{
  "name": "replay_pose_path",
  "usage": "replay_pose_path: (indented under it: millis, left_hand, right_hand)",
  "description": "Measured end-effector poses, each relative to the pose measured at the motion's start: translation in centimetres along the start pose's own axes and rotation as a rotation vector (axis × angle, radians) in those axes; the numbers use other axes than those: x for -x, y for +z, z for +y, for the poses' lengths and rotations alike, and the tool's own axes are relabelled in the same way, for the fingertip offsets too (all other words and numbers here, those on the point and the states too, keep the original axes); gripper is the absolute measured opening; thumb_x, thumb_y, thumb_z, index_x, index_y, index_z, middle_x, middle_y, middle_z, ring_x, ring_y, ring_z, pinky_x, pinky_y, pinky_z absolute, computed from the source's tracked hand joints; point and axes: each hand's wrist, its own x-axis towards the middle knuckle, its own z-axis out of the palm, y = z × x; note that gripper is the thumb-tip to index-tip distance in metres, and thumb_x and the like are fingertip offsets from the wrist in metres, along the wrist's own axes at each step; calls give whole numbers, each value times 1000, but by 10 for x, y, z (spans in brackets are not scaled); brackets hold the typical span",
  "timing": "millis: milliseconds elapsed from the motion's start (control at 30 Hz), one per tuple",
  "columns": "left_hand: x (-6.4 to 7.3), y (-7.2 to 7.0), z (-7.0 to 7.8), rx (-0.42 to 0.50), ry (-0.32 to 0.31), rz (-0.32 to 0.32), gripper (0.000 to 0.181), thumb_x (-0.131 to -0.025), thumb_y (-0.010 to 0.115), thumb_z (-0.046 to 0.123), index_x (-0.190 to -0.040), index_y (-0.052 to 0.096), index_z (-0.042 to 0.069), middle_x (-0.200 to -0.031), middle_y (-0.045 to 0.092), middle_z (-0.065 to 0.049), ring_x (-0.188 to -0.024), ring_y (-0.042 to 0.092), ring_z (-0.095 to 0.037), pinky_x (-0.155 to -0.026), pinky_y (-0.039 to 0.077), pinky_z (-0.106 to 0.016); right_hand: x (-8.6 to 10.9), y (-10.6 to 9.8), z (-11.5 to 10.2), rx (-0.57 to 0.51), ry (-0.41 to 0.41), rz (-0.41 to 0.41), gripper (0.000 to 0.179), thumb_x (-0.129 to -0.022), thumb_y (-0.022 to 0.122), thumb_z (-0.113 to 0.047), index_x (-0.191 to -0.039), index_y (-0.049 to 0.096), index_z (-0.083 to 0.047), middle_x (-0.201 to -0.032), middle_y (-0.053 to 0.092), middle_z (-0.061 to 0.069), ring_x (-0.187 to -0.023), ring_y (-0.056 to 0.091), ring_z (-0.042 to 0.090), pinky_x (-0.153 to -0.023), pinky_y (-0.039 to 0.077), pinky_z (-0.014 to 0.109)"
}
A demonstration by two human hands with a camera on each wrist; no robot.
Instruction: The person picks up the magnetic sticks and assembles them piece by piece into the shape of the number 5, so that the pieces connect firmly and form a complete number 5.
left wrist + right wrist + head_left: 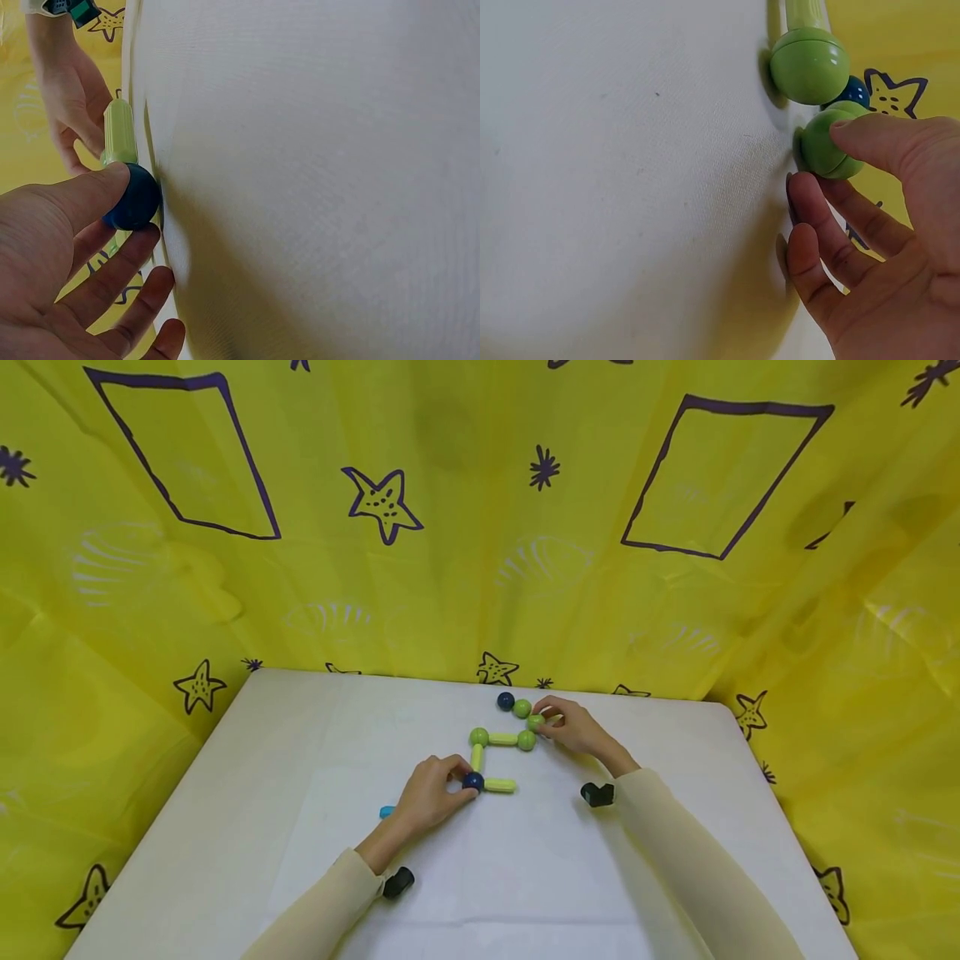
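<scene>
My left hand (pixel 429 795) pinches a dark blue ball (pixel 473 782) between thumb and fingers; the left wrist view shows the same ball (pixel 136 199) close up. From it one light green stick (pixel 500 785) points right, while another (pixel 477 759) leads back to a green ball (pixel 479 737). A further stick (pixel 503 739) joins that to a second green ball (pixel 527 741). Just behind, my right hand (pixel 576 728) holds a separate-looking green ball (pixel 536 722), its thumb on the ball (pixel 826 144) in the right wrist view. Beyond are another green ball (pixel 522 709) and a dark blue ball (pixel 506 701).
A light blue piece (pixel 386 812) lies left of my left wrist, partly hidden by it. The white table (pixel 315 718) meets a yellow curtain (pixel 450 593) at its back edge. Dark wrist cameras (pixel 597 794) stick out from both sleeves.
</scene>
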Motion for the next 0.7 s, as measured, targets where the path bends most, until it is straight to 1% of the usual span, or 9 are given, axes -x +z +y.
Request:
replay_pose_path:
  millis: [167, 333, 500, 700]
  left_hand:
    - [-1, -1, 0, 3, 0, 0, 23, -87, 84, 20, -103, 73, 9, -92, 76, 1, -81, 55, -17, -75, 41, -32]
    - [-1, -2, 0, 4, -2, 1, 23, -86, 84, 20, -103, 73, 9, -91, 76, 1, -80, 54, -18, -74, 41, -32]
    - [-1, -2, 1, 5, 1, 0, 23, -87, 84, 19, -103, 73, 9, -92, 76, 1, -81, 55, -18, -74, 41, -32]
    - [-1, -1, 1, 9, -1, -11, 22, -87, 84, 19, -104, 73, 9, -93, 77, 0, -81, 55, -17, -75, 41, -32]
  right_hand:
    - [1, -3, 2, 0, 15, 2, 24, -97, 73, -14, -119, 63, -12, -126, 68, 18, -94, 66, 27, -82, 53, 38]
    - [3, -5, 4, -8, 11, 15, 24, -96, 73, -12, -117, 62, -11, -124, 68, 20, -92, 66, 27, -82, 52, 39]
    - [3, -6, 7, 14, 8, 10, 26, -96, 72, -12, -121, 64, -12, -123, 68, 18, -92, 65, 27, -81, 52, 38]
    - [6, -6, 9, 46, -27, -5, 29, -96, 71, -11, -125, 68, -10, -122, 67, 18, -92, 64, 28, -83, 53, 41]
